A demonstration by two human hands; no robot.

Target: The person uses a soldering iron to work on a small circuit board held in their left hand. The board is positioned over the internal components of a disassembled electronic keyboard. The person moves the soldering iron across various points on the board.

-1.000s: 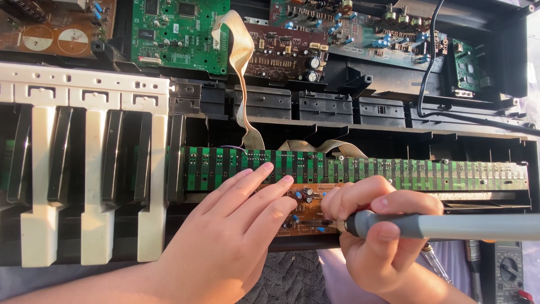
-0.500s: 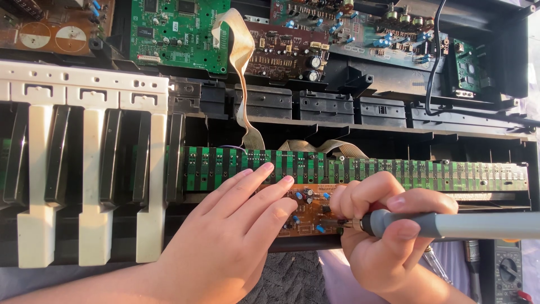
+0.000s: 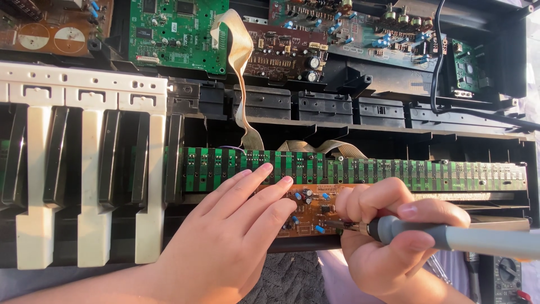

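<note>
An opened electronic keyboard lies before me. My left hand point(image 3: 228, 236) rests flat, fingers apart, on a small brown circuit board point(image 3: 315, 211) and the long green contact strip point(image 3: 349, 169) above it. My right hand point(image 3: 388, 242) is shut on a grey-handled soldering iron point(image 3: 450, 236), whose metal tip touches the brown board near its blue and black components.
White and black keys point(image 3: 84, 186) remain at the left. Green and brown circuit boards point(image 3: 174, 34) sit along the top, linked by a beige ribbon cable point(image 3: 242, 73). A black cable point(image 3: 444, 84) runs at the right. A multimeter point(image 3: 509, 278) lies at the bottom right.
My right hand with the soldering iron has shifted slightly right and down along the brown board. My left hand has stayed in place.
</note>
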